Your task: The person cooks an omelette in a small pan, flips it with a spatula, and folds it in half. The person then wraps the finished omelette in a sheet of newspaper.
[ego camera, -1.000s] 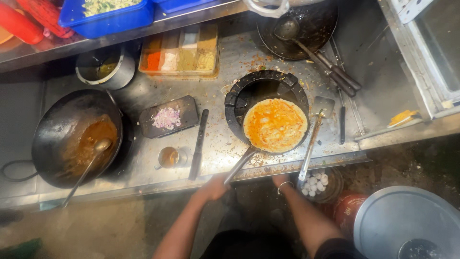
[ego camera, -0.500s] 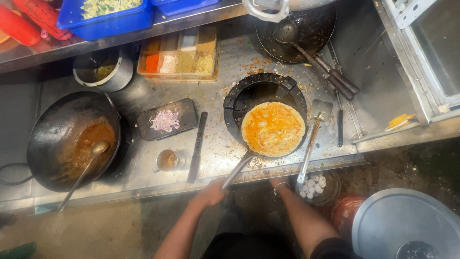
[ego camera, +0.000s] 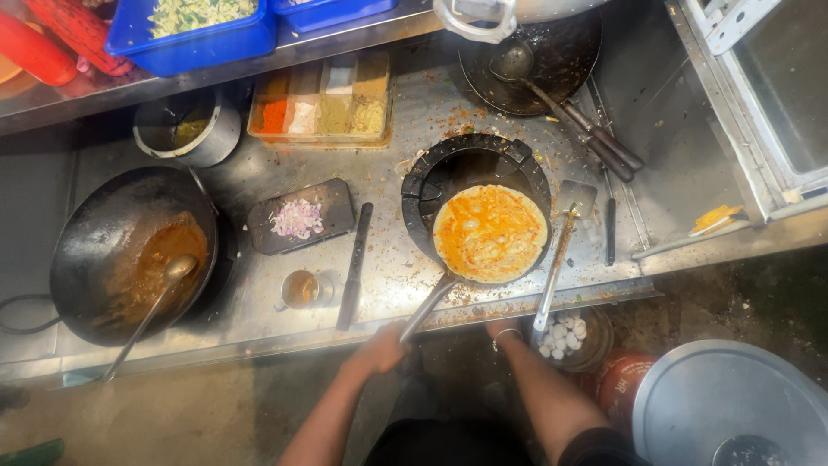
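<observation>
Orange, blistered omelette (ego camera: 489, 232) fills the pan (ego camera: 526, 263); my left fingers (ego camera: 390, 338) wrap its handle, right fingers (ego camera: 500, 329) unclear.

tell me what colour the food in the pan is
Orange-yellow omelette, seen in the head view.

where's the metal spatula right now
In the head view, the metal spatula lies on the steel counter just right of the frying pan, its handle end near the right hand.
</observation>
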